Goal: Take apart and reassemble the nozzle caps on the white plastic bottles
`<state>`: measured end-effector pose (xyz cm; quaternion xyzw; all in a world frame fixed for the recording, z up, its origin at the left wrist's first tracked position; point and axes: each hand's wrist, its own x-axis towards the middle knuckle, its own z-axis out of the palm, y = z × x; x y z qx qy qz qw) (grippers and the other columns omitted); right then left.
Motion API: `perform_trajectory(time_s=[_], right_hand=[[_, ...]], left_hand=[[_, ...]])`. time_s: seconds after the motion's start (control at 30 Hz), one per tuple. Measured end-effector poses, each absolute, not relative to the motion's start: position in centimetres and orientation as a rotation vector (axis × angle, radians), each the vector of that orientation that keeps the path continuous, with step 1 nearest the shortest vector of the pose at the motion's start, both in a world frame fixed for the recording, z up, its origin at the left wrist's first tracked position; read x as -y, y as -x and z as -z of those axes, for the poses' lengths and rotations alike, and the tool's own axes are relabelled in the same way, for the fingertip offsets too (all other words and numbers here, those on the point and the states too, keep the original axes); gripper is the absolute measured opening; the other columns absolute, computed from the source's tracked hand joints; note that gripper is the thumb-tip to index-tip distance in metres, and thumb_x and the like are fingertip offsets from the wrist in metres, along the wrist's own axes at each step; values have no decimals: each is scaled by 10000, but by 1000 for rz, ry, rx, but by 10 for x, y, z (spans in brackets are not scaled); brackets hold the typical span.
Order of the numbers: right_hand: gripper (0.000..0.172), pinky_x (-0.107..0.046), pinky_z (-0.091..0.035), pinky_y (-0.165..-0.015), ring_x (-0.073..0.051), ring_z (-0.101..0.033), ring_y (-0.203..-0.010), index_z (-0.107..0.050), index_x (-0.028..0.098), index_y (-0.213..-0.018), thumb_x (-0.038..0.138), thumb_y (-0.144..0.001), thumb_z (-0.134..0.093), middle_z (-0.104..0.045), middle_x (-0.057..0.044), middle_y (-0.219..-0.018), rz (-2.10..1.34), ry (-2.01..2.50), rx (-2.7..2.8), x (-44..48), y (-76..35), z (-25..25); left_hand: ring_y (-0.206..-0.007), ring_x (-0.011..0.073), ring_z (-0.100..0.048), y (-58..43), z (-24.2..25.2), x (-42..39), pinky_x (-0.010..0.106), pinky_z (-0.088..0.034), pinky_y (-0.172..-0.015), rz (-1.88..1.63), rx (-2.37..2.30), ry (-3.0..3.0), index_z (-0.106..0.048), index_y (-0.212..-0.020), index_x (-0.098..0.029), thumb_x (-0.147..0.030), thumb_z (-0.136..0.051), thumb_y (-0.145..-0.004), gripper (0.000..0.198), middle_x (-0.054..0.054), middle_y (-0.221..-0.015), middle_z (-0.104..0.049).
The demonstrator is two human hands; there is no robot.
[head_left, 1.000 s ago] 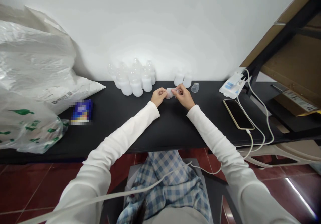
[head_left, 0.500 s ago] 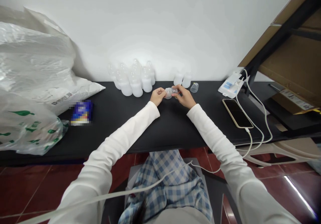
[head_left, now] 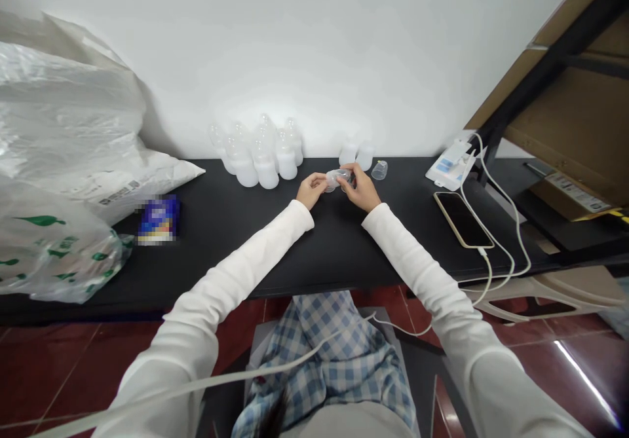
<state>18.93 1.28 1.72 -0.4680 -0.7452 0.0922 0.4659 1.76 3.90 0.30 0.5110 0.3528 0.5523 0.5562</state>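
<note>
Between my two hands, above the black table, is a translucent bottle teat and collar point(head_left: 333, 180), held sideways; its finer detail is too small to tell. My left hand point(head_left: 311, 190) pinches its left end with thumb and fingertips. Around the right end curl the fingers of my right hand point(head_left: 362, 191). Several white baby bottles with clear domed caps point(head_left: 266, 169) stand left of my hands against the wall. Behind my right hand are two white bottles without caps point(head_left: 365, 155). A loose clear cap point(head_left: 380, 170) lies just right of them.
Plastic bags point(head_left: 69, 110) fill the left side, beside a blurred blue packet point(head_left: 158, 220). On the right lie a phone point(head_left: 462, 220) with its white cable and a white-and-blue box point(head_left: 449, 165). A dark rack with cardboard point(head_left: 570, 124) borders the black table point(head_left: 236, 241).
My right hand has shifted slightly left and its grip on the teat piece has turned a little. My left fingers have spread slightly. The bottles stay put.
</note>
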Motion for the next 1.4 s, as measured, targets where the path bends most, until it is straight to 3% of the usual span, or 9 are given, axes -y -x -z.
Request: perform_trajectory(time_s=[0.27,0.37,0.5,0.67,0.9,1.07,1.23,1.4], right_hand=[[465,-302,-421,-589,-144,-475,-605,-433,257,-905,711,-884,-531,-473,41,-690,-412,1211,1493,-17,-180,-13],[477,-293,-415,-580,-135,-466,-596,-396,265,-849,732,-891,-483,-456,50,-681,-474,1237,1438,-18,-173,-6],[458,-272,-421,-561,-118,-466,-588,-419,267,-922,724,-912,-447,-443,63,-681,-573,1192,1451,-21,-165,0],[552,-246,-362,-484,-97,-444,-527,-398,273,-1035,752,-827,-576,-453,91,-650,-849,1046,1536,-21,-162,-6],[586,-205,-290,-423,-64,-393,-426,-416,264,-927,798,-773,-601,-522,106,-557,-1045,1001,1501,-19,-173,-19],[549,-190,-263,-421,-68,-409,-459,-453,249,-880,756,-782,-639,-460,104,-514,-994,1024,1485,-13,-174,-25],[555,-196,-383,-470,-76,-505,-513,-485,242,-942,712,-752,-711,-557,76,-596,-1037,977,1543,-13,-176,-25],[605,-258,-561,-657,-118,-661,-675,-474,245,-977,656,-684,-806,-662,34,-763,-1077,900,1547,-17,-177,-20]], left_hand=[[-767,120,-600,-14,-14,-20,245,-462,-756,-1386,-806,-1528,-720,-769,-190,-108,-783,-680,136,5,-831,-683],[-707,103,-561,-17,-13,-15,243,-452,-753,-1382,-802,-1501,-666,-728,-194,-97,-754,-666,145,-25,-771,-655],[-630,81,-521,-24,-10,-15,213,-424,-670,-1409,-777,-1269,-532,-675,-192,-124,-741,-682,219,-58,-653,-579],[-597,77,-507,-25,-8,-22,209,-439,-652,-1466,-871,-1098,-473,-660,-194,-104,-717,-739,272,-69,-589,-523],[-571,77,-564,-19,-6,-31,211,-482,-572,-1379,-772,-1201,-546,-729,-184,-298,-825,-741,302,-41,-648,-608],[-531,67,-579,-16,-2,-36,192,-506,-533,-1346,-794,-1239,-541,-717,-178,-312,-860,-669,349,-45,-610,-622],[-479,47,-525,-11,-2,-39,150,-445,-436,-1312,-804,-1261,-503,-675,-183,-258,-834,-633,342,-66,-551,-572],[-412,32,-440,-4,-4,-37,134,-322,-309,-1334,-838,-1355,-520,-727,-191,-222,-759,-642,255,-76,-579,-555]])
